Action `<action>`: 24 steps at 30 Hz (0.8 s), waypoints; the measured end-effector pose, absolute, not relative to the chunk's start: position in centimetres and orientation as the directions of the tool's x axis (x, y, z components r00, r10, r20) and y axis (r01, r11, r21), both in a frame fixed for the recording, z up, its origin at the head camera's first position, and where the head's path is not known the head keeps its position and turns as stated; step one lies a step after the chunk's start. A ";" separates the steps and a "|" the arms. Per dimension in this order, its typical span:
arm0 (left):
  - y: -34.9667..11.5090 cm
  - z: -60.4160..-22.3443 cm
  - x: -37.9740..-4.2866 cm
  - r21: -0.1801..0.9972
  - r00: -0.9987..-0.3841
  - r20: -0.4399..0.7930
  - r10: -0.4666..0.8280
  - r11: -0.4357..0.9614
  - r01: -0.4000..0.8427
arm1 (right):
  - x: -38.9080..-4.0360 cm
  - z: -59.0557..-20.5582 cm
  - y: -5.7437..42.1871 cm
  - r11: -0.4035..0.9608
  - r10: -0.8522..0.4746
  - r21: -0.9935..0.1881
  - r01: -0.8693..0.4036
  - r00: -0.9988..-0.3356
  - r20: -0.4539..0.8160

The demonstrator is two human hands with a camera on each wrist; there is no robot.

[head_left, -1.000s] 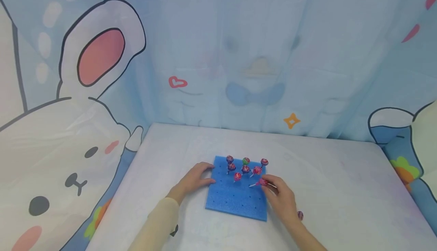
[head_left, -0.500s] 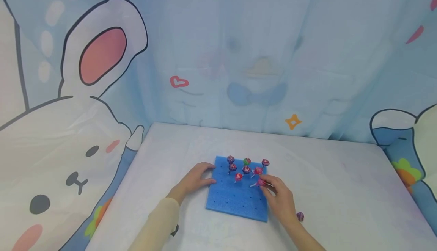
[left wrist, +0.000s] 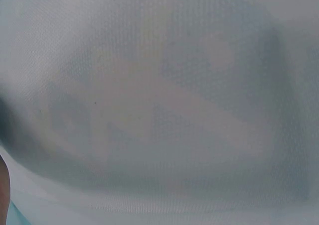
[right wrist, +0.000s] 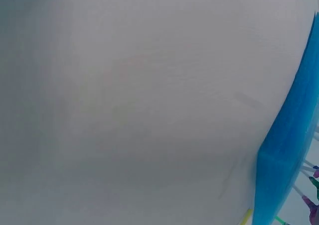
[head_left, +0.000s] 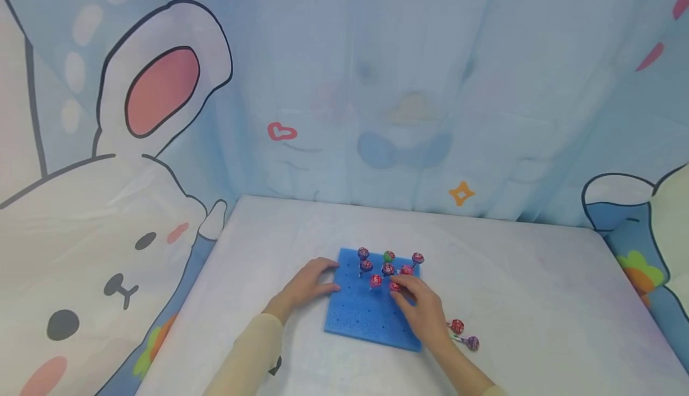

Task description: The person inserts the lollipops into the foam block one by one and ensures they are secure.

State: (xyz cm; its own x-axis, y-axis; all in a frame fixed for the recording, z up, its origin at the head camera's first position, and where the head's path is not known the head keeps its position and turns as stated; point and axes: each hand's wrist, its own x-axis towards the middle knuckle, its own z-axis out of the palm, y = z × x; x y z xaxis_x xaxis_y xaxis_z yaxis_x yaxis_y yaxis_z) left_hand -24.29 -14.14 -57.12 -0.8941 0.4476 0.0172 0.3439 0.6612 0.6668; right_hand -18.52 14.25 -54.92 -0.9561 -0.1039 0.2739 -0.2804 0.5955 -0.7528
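In the head view a blue foam board (head_left: 371, 322) dotted with small holes lies on the table. Several wrapped lollipops stand in its far half, among them a green one (head_left: 389, 256) and a red one (head_left: 375, 280). My right hand (head_left: 422, 310) is over the board's right side and pinches a pinkish-red lollipop (head_left: 395, 286); its stick is hidden. My left hand (head_left: 308, 282) rests at the board's left edge, thumb and fingers apart. The right wrist view has the board (right wrist: 286, 145) edge-on, with a purple lollipop (right wrist: 313, 207) beyond it.
Two loose lollipops, one red (head_left: 457, 326) and one purple (head_left: 473, 343), lie on the table right of my right forearm. A pale cloth (head_left: 517, 282) covers the table. Behind it hangs a blue printed curtain (head_left: 301, 73). Mostly pale cloth (left wrist: 164, 110) fills the left wrist view.
My right hand has moved left over the board with the pinkish-red lollipop. The loose red lollipop beside the forearm has come into view. My left hand has stayed in place.
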 end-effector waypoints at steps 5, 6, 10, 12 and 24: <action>-14.1 -57.2 -24.2 0.667 -0.899 0.009 0.438 0.667 0.332 | -18.6 -55.3 13.9 0.602 -0.078 -0.766 -0.226 -0.971 0.225; -14.1 -57.2 -24.2 0.667 -0.899 0.009 0.437 0.668 0.331 | -18.5 -55.3 14.0 0.601 -0.069 -0.770 -0.212 -0.974 0.214; -14.1 -57.2 -24.3 0.666 -0.898 0.013 0.440 0.666 0.336 | -18.4 -55.5 14.1 0.580 -0.040 -0.796 -0.173 -0.982 0.185; -14.1 -57.1 -24.3 0.661 -0.897 0.015 0.442 0.668 0.341 | -18.4 -55.6 14.2 0.572 -0.033 -0.803 -0.169 -0.983 0.183; -14.0 -57.4 -24.2 0.658 -0.896 0.010 0.443 0.672 0.340 | -18.3 -55.7 14.2 0.567 -0.014 -0.808 -0.160 -0.983 0.185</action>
